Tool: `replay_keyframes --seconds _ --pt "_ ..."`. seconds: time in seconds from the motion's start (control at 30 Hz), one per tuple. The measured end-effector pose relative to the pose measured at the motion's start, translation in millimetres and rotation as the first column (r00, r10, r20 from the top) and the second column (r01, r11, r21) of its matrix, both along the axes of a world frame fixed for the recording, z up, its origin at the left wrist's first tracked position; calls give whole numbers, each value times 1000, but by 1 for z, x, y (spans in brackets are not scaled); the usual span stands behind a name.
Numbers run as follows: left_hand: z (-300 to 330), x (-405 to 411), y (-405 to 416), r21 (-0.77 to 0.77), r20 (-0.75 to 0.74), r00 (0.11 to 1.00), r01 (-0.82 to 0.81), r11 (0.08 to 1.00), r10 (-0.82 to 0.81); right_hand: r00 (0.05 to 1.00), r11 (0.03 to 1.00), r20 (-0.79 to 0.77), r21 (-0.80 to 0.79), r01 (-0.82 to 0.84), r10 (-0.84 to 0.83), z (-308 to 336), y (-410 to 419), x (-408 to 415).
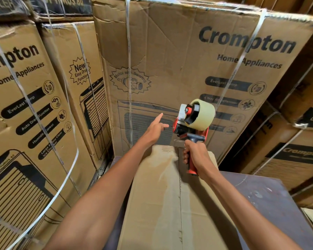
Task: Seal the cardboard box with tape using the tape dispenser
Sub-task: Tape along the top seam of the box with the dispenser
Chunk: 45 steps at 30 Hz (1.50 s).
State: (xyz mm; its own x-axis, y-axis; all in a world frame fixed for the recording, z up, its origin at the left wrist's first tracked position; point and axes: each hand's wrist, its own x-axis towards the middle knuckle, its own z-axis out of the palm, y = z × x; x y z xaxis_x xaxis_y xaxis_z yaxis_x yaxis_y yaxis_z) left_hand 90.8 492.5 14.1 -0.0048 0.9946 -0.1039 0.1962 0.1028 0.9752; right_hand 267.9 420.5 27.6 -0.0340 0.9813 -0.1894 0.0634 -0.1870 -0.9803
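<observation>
left hand (156, 129) is up off the box (163, 195), fingers spread loose, reaching toward the dispenser's front. the box lies flat on the surface (271, 195), flaps closed, centre seam running away from us. right hand (194, 154) is wrapped tight round the dispenser (192, 127) handle, held above the far end of the seam. best bet: catch the tape end, stick it over the far edge, pull back straight along the seam.

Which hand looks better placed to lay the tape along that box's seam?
The right hand, probably. It already grips the tape dispenser by its handle, raised above the far end of the cardboard box near the centre seam. The left hand is open and empty, fingers reaching toward the dispenser's front.
</observation>
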Motion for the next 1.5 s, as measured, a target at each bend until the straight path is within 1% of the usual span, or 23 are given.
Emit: replay_keyframes --seconds 0.13,0.23,0.3,0.4,0.47,0.57,0.67,0.73,0.77,0.83,0.9,1.03,1.13,1.27,1.33,1.4,1.43,1.5 --pt "2 0 10 -108 58 996 68 992 -62 999 999 32 -38 -15 16 -15 -6 -6" --pt "-1 -3 21 -139 43 995 91 986 -85 997 998 75 -63 -14 19 -24 -10 -11" --pt "-7 -3 24 -189 129 987 121 974 -98 993 998 115 -59 -8 15 -28 -14 -13" --pt "-19 -2 24 -215 180 977 151 965 -113 987 999 163 -41 -6 13 -34 -18 -15" --pt "-21 1 20 -208 172 976 170 963 -135 982 999 190 -32 -7 13 -38 -21 -16" --pt "-11 5 13 -205 74 990 136 969 -124 976 1000 219 -18 4 0 -43 -24 -18" --pt "-18 1 19 -208 105 990 119 971 -99 972 1000 236 -21 23 -18 -48 -24 -21" --pt "-21 -2 21 -212 73 993 102 972 -89 957 999 290 -11 36 -31 -50 -26 -23" --pt "-20 -3 20 -213 55 995 96 972 -87 957 999 287 10 35 -37 -50 -28 -23" --pt "-18 -3 19 -215 47 994 107 971 -99 971 999 234 40 33 -41 -47 -33 -23" --pt "-20 -5 20 -222 8 994 112 969 -113 973 998 228 53 26 -37 -45 -38 -22" --pt "-20 -6 22 -234 -18 987 153 960 -161 985 999 168 24 26 -30 -49 -48 -21" --pt "-22 -5 23 -250 -38 988 138 958 -152 992 1000 125 -1 22 -22 -48 -58 -21" --pt "-18 7 20 -293 -102 978 146 945 -183 994 999 106 -41 25 -20 -50 -75 -20" --pt "-19 7 18 -294 -139 958 203 934 -252 996 998 80 -47 30 -26 -53 -83 -20" --pt "-18 7 14 -310 -204 908 295 904 -367 997 998 68 -57 30 -26 -56 -91 -19" --pt "-18 6 12 -316 -287 864 321 893 -413 998 998 59 -63 30 -27 -57 -96 -18" --pt "-17 5 7 -303 -471 763 331 894 -442 999 997 40 -74 25 -23 -58 -109 -14"
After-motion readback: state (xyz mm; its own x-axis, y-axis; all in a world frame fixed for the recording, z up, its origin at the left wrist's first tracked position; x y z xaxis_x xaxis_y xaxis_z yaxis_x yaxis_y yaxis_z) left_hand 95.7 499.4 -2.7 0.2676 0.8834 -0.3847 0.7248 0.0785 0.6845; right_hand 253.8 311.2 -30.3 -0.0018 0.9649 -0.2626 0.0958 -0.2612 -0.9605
